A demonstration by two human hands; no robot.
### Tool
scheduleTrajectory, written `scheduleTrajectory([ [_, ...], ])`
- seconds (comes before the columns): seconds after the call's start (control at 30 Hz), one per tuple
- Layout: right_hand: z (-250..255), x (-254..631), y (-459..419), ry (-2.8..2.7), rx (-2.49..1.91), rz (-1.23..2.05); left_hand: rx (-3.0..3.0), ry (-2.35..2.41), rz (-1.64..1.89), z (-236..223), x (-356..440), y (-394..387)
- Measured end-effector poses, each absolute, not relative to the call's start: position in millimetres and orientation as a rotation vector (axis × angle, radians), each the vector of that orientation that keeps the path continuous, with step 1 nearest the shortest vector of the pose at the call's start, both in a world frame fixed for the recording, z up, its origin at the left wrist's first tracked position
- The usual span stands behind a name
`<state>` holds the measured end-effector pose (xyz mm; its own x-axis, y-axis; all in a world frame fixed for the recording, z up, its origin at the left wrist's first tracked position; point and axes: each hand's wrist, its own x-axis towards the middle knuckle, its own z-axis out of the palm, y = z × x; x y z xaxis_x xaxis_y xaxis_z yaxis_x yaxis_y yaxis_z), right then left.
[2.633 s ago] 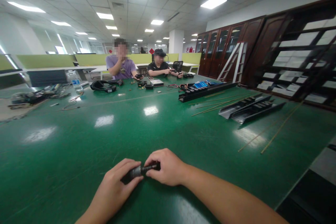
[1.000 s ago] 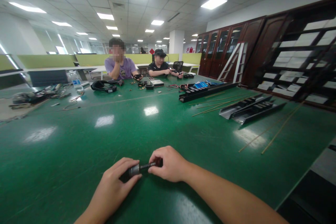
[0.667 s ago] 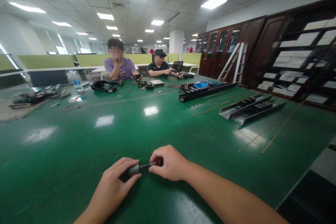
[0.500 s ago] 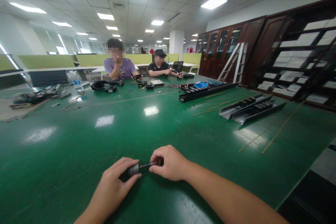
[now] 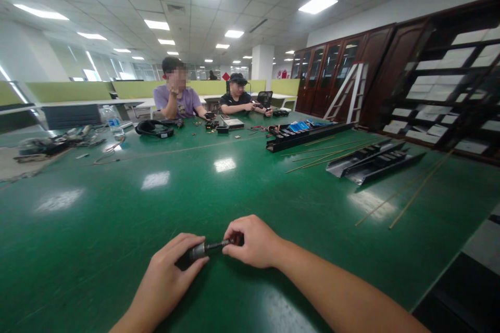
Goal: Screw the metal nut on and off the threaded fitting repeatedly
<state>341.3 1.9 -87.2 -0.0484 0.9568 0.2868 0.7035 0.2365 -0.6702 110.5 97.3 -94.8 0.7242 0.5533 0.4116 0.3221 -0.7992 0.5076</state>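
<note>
A dark cylindrical tool with a silver collar (image 5: 198, 251) and a thin dark shaft (image 5: 215, 245) lies sideways between my hands, low over the green table. My left hand (image 5: 167, 273) is closed round the thick body, thumb below and fingers above. At the other end, the thumb and fingers of my right hand (image 5: 255, 242) pinch the tip of the shaft. Something small and reddish-dark shows inside the right hand's curl, too hidden to name. The tool's exact kind is not clear.
Black metal channels (image 5: 375, 164) and thin rods (image 5: 420, 190) lie to the right. Farther back are a longer channel (image 5: 308, 136), a headset (image 5: 154, 128), a water bottle (image 5: 113, 122) and tangled parts (image 5: 58, 140). Two people sit across the green table (image 5: 187, 187).
My left hand and the tool's thick end have shifted very slightly left. My right hand keeps its pinch almost in place. The person in purple has shifted a hand slightly.
</note>
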Motion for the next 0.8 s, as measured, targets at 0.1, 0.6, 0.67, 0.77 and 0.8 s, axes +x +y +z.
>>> scheduleTrajectory([
  [0.1,-87.0,341.4,1.8,-1.813,-1.539,0.451,2.527,0.673,0.791,-94.4,110.6,97.4],
  [0.6,-86.5,343.3,2.4,-1.792,-1.540,0.450,2.535,0.689,0.820,-92.2,110.2,98.7],
  [0.67,-86.1,343.6,2.3,-1.790,-1.544,0.450,2.529,0.694,0.809,-92.1,109.7,98.4],
  [0.77,-85.9,344.0,2.3,-1.785,-1.548,0.455,2.531,0.699,0.811,-90.8,109.7,97.5],
  [0.8,-85.8,344.1,2.4,-1.784,-1.549,0.456,2.533,0.701,0.815,-89.9,109.9,97.1],
])
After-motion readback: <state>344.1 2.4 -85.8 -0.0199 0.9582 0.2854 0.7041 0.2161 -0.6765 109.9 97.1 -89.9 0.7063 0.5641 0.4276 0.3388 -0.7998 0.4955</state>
